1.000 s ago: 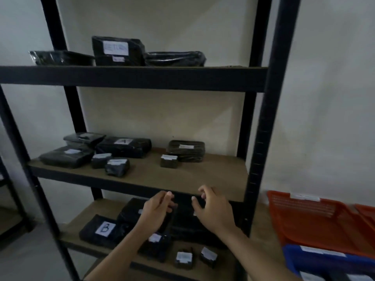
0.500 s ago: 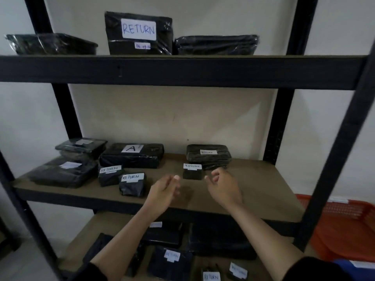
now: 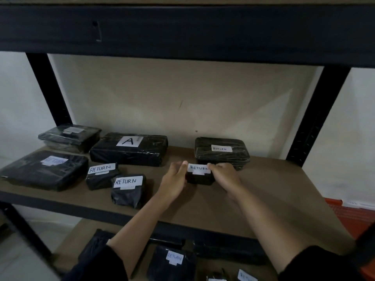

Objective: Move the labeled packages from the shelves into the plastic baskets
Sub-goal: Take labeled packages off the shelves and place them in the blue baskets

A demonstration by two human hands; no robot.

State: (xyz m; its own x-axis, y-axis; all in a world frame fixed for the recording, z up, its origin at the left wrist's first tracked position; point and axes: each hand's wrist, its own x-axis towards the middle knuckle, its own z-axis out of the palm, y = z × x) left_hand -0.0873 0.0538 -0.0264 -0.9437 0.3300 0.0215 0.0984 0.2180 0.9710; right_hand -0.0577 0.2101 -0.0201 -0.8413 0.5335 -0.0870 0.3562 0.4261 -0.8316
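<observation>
A small black package labeled RETURN [image 3: 199,173] sits on the middle shelf [image 3: 263,199]. My left hand [image 3: 175,180] grips its left side and my right hand [image 3: 224,176] grips its right side. Behind it stands a larger black RETURN package [image 3: 222,151]. To the left lie two small RETURN packages [image 3: 101,175] [image 3: 128,189], a long package labeled A [image 3: 129,149], a flat wide package [image 3: 45,169] and a clear-wrapped one [image 3: 69,135]. An orange basket [image 3: 353,218] shows at the right edge.
The black beam of the upper shelf [image 3: 182,29] hangs close overhead. Black uprights [image 3: 48,88] [image 3: 316,118] frame the bay. More labeled packages [image 3: 172,262] lie on the lower shelf beneath my arms. A pale wall backs the rack.
My view has moved closer and up to the middle shelf. Both hands rose from the lower shelf and closed around the small RETURN package.
</observation>
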